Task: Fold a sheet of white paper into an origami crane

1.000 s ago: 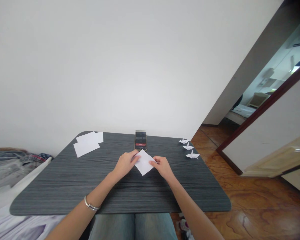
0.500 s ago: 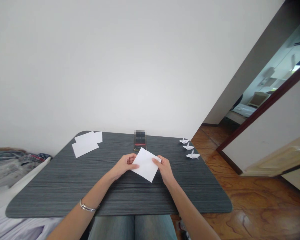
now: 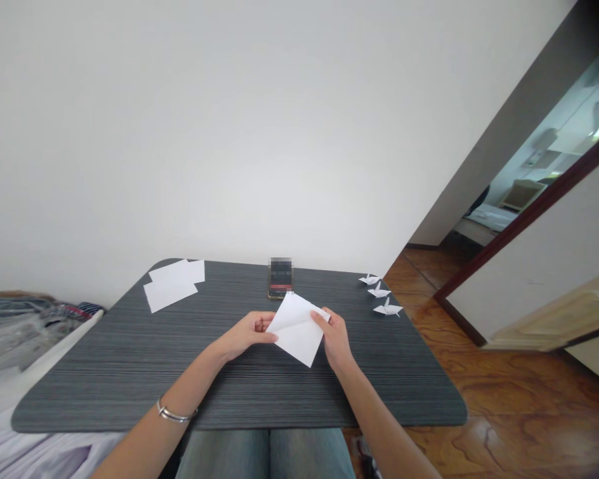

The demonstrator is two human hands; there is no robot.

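A square sheet of white paper (image 3: pixel 297 332) is held above the table, turned so that one corner points toward me. A faint crease runs across it. My left hand (image 3: pixel 252 330) pinches its left corner between thumb and curled fingers. On the right corner, my right hand (image 3: pixel 333 332) grips with the thumb on top and the fingers underneath, partly hidden. Just beyond the sheet's far corner a phone (image 3: pixel 280 279) lies on the table, its screen blurred out.
White paper sheets (image 3: pixel 172 289) overlap at the table's back left. Three folded paper cranes (image 3: pixel 387 308) stand in a row at the back right. The dark table (image 3: pixel 104 379) meets a white wall (image 3: pixel 279 133). Bedding with clothes (image 3: pixel 24 332) lies to the left.
The paper and my right hand have shifted slightly to the right. The sheet has tilted a little, and its crease shows more clearly. Both hands keep their hold.
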